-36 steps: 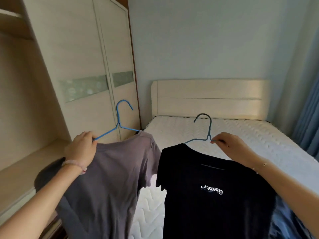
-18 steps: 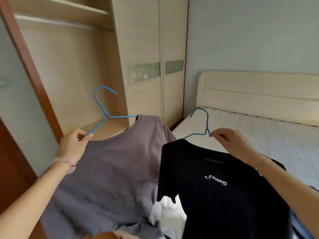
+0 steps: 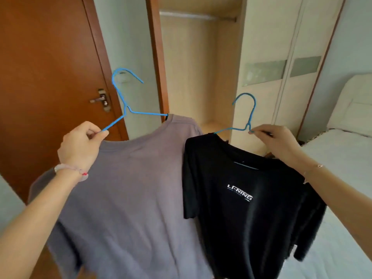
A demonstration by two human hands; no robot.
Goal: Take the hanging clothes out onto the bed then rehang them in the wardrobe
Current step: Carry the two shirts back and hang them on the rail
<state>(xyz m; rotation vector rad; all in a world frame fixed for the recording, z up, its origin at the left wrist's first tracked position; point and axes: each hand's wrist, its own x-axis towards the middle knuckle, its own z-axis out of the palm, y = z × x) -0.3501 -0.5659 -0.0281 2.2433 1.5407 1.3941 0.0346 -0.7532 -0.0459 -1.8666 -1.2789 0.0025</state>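
Two T-shirts on hangers are held up on my feed, facing the wardrobe [image 3: 201,77]. Its open compartment stands far centre, and its pale sliding doors [image 3: 281,57] are closed to the right. A brown room door [image 3: 44,67] fills the far left. The bed [image 3: 342,168], with a bare white mattress, lies along the right edge, and its pale headboard [image 3: 354,103] is at the far right.

Both shirts are in the air, near the camera, between me and the wardrobe. The grey-purple T-shirt [image 3: 130,198] hangs on the left. The black T-shirt [image 3: 241,208], with white LI-NING lettering on its chest, hangs on the right, and its sleeve meets the grey one's right edge in my view.

I see the left hand [image 3: 80,146] pinching the lower left arm of a blue wire hanger [image 3: 125,105] between thumb and forefinger, with the other fingers curled in. That hanger is tilted, with its hook tipped to the right. The right hand [image 3: 271,141] pinches the second blue wire hanger [image 3: 251,113] just below its neck, and its hook is upright in front of the wardrobe's side panel.

A hanging rail [image 3: 197,16] runs across the top of the open compartment. A metal door handle [image 3: 100,99] sits on the room door. A pale bracelet [image 3: 70,172] with a red thread circles the left wrist, and a thin chain [image 3: 314,168] circles the right.
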